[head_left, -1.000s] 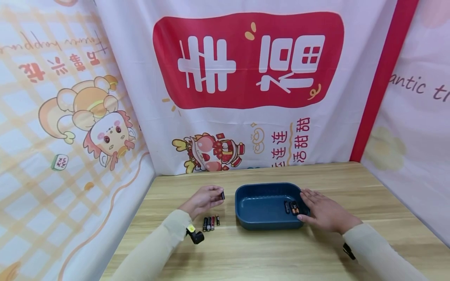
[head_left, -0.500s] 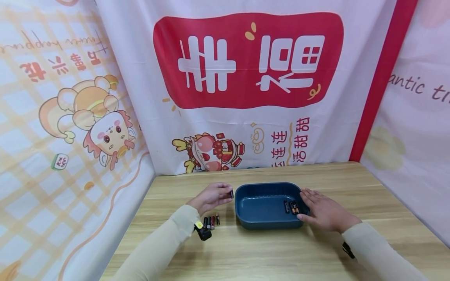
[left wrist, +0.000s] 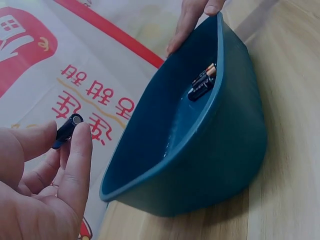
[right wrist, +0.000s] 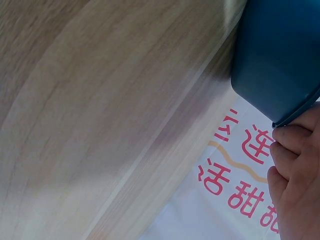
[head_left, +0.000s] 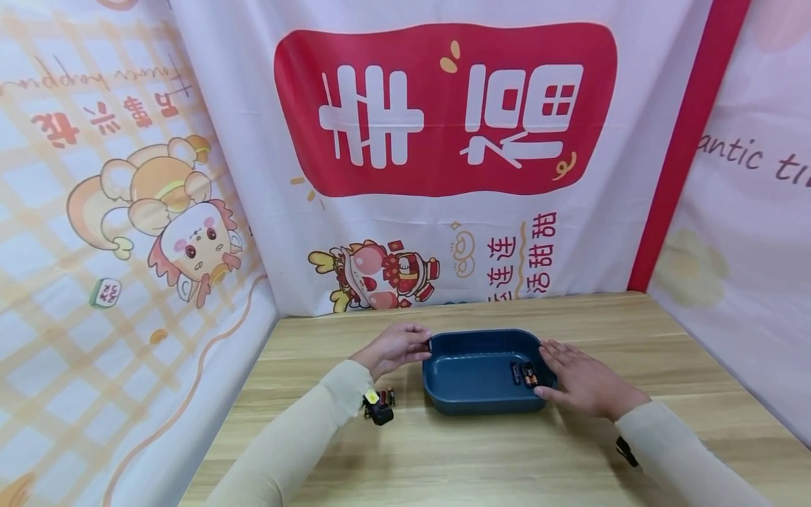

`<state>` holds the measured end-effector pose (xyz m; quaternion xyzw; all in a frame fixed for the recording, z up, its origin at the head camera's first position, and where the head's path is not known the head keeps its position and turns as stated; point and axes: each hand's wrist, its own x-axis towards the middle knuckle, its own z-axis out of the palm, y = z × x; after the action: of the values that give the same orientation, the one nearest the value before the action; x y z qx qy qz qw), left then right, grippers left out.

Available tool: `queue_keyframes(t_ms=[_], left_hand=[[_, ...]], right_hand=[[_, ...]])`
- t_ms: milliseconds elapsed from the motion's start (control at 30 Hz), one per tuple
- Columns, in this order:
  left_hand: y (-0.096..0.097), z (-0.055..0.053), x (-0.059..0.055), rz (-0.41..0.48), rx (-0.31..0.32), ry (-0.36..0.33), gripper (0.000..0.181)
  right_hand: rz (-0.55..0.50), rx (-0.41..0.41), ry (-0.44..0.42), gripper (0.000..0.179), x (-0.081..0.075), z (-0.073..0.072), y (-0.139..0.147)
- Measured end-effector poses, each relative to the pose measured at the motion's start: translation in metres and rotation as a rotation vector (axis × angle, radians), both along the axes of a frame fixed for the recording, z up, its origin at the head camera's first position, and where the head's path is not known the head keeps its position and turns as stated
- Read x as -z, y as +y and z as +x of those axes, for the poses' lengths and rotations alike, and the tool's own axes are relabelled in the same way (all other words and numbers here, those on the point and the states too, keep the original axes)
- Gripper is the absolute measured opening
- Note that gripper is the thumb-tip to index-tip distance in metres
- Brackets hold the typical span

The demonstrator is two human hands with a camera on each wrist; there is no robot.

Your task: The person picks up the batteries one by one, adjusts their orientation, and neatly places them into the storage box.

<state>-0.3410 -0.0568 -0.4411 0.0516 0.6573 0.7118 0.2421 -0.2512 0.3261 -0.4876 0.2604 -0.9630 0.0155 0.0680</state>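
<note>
My left hand (head_left: 394, 350) pinches a black battery (left wrist: 66, 132) just beside the left rim of the blue bin (left wrist: 150, 174), open bin floor (head_left: 472, 373) running to the batteries (head_left: 529, 374) at the right end, where my right hand (head_left: 586, 380) rests straight-fingered.

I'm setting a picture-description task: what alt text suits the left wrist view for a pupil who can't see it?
A left hand pinches a dark battery near a blue container on a wooden table. More batteries lie inside the container, and the right hand touches its far end. Behind hangs a printed cloth.
</note>
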Motion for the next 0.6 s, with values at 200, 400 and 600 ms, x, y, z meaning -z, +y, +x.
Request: queue_keyframes(t_ms=[200,400,600], left_hand=[[0.015,-0.003,-0.004,-0.029,0.070,-0.008,0.037],[0.030,-0.008,0.003,-0.019,0.098,-0.040,0.026],[0.043,-0.006,0.007,-0.030,0.133,-0.046,0.029]], right_hand=[[0.000,0.003,0.007,0.090,0.002,-0.002,0.002],[-0.008,0.010,0.000,0.089,0.004,0.000,0.001],[-0.016,0.012,-0.003,0.089,0.003,0.000,-0.001]])
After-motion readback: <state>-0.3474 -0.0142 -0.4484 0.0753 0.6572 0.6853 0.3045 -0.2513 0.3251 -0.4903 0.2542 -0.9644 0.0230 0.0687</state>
